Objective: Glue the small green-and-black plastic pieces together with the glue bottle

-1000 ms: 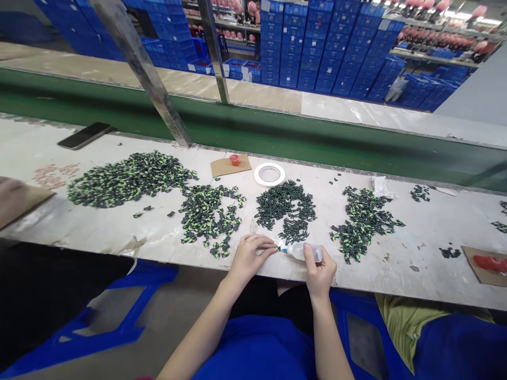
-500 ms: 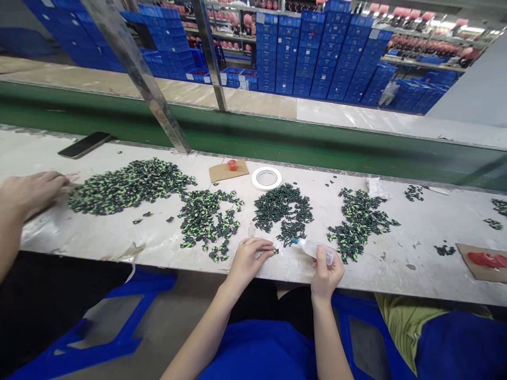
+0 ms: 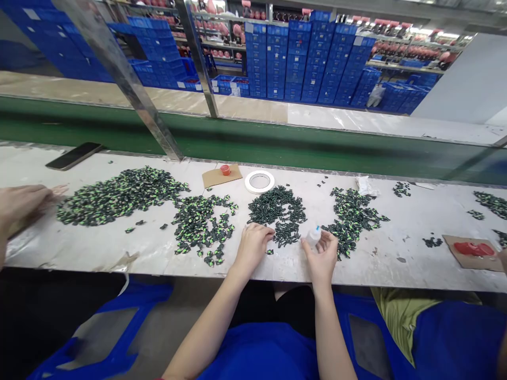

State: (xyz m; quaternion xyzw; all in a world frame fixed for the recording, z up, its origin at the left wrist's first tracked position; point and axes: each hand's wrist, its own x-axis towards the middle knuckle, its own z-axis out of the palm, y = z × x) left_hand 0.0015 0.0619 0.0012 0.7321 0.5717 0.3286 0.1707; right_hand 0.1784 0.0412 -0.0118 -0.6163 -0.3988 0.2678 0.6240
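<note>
My left hand [image 3: 252, 244] reaches the left edge of a pile of small plain dark pieces [image 3: 277, 205]. Its thumb and fingers are drawn together; anything between them is too small to make out. Just below the fingertips, one dark piece with green [image 3: 270, 252] lies on the table. A translucent squeeze bottle [image 3: 313, 236] with a blue tip is gripped in my right hand [image 3: 322, 257], its tip pointing up. Piles of black-and-green pieces lie on both sides, one left [image 3: 204, 224] and one right [image 3: 352, 219].
Behind the piles are a white tape roll [image 3: 249, 182] and a cardboard piece [image 3: 212, 178] bearing a red cap. A larger pile [image 3: 122, 195] lies near another person's hand [image 3: 24, 206] at left. A phone [image 3: 75, 156] lies by the green ledge [image 3: 253, 140]. Red material on cardboard [image 3: 449, 245] is at right.
The bottle has swung from lying tilted over the small pieces to pointing upward. My left fingertips have moved up to the pile, leaving the green-marked piece on the table.
</note>
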